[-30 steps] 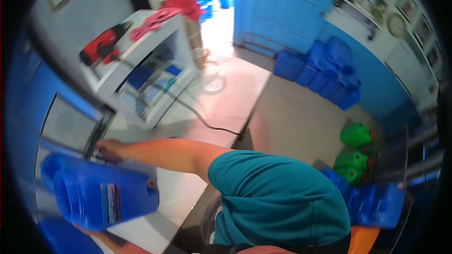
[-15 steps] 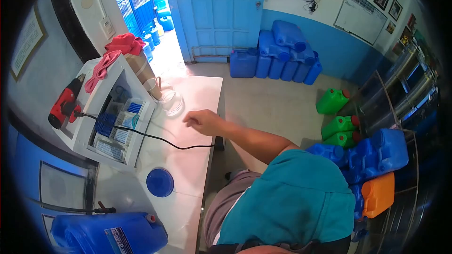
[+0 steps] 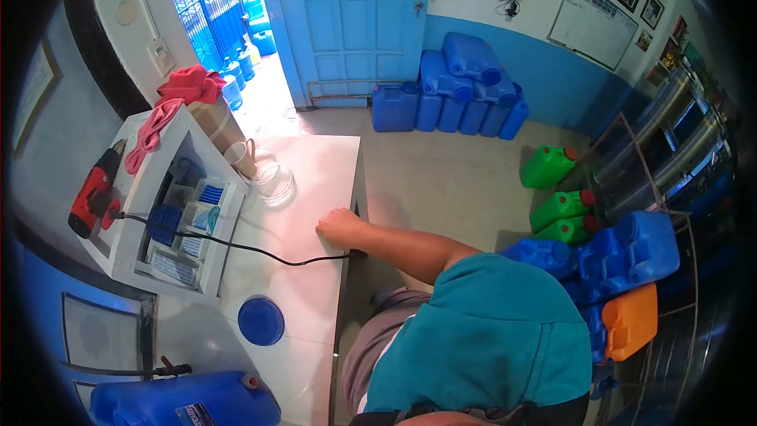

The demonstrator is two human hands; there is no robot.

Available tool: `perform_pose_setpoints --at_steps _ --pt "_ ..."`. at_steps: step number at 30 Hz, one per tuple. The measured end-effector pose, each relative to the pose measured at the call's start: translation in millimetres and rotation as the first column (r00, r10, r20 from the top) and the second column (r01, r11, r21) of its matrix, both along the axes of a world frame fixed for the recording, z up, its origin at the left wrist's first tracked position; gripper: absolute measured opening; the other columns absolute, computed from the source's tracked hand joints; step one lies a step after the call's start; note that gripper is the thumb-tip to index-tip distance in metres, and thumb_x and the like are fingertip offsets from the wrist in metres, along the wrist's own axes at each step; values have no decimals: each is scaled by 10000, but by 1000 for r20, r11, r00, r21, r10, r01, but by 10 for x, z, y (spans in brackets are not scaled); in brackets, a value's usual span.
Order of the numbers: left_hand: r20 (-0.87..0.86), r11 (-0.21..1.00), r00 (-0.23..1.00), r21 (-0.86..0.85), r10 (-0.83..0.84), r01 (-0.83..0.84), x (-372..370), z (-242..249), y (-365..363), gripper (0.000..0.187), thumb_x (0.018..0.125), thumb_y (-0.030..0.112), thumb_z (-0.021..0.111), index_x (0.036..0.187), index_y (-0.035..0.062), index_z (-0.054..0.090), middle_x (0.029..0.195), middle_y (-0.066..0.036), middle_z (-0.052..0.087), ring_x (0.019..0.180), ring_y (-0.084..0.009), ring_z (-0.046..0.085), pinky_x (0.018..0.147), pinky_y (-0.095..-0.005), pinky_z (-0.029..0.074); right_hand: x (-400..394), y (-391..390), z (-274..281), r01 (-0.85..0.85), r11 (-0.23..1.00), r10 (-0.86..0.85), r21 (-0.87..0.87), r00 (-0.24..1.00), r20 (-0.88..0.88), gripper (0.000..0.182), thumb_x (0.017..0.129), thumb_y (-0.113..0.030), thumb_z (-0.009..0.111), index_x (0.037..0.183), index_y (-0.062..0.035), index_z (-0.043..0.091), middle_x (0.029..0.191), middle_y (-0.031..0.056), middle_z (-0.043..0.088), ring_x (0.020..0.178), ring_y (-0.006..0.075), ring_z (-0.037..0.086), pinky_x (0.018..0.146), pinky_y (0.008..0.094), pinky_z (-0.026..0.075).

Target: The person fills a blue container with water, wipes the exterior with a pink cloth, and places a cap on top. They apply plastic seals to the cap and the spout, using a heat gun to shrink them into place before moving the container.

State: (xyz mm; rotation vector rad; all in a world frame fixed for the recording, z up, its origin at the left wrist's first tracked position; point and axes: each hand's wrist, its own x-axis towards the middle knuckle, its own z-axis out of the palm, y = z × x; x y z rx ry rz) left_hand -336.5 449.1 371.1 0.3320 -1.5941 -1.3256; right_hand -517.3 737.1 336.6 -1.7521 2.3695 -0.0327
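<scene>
My right hand [image 3: 341, 229] is closed in a fist over the edge of the white table [image 3: 303, 308]. Its fingers are curled out of sight, so whatever they may hold is hidden. A black cord [image 3: 268, 252] runs from the red and black heat gun [image 3: 96, 192] across the tabletop, reaching the edge just below my wrist. Farther along the table are a clear round container [image 3: 274, 181] and a white mug [image 3: 241, 159]. Nearer lies a round blue lid [image 3: 261, 321]. My left hand is out of view.
A white shelf box [image 3: 169, 213] with small packs inside stands against the wall, a red cloth [image 3: 154, 132] on top. A blue jug [image 3: 185, 401] lies at the near end. Blue containers [image 3: 465, 87] are stacked by the door; green jugs [image 3: 550, 167] stand right.
My right hand has drawn back toward the table edge and lowered, its fingers curling into a tighter fist. The whole view has shifted slightly.
</scene>
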Motion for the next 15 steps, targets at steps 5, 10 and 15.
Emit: perform_pose_setpoints --at_steps 5,10,15 --pt "19 993 995 56 100 -101 -122 -23 -108 603 1048 478 392 1391 -8 492 1315 -162 579 1175 -274 562 965 -410 495 -157 -58 204 9 975 -12 222 1000 12 253 825 -111 591 1037 -40 710 988 184 722 923 356 711 799 479 574" --pt "171 576 595 151 785 -803 3409 -563 879 604 1053 480 383 1396 -6 488 1319 -157 577 1176 -268 560 960 -406 498 -350 -22 244 28 902 196 -430 862 467 298 914 -27 554 1179 -68 686 1125 161 704 1048 312 673 939 400 514" --pt "22 275 324 475 946 -836 3670 -192 2464 707 1055 580 299 1485 23 371 1405 -104 513 1255 -213 493 1058 -391 415 463 -343 1121 -256 732 629 -632 610 482 163 914 48 583 1026 5 692 990 144 715 890 251 698 824 326 541"
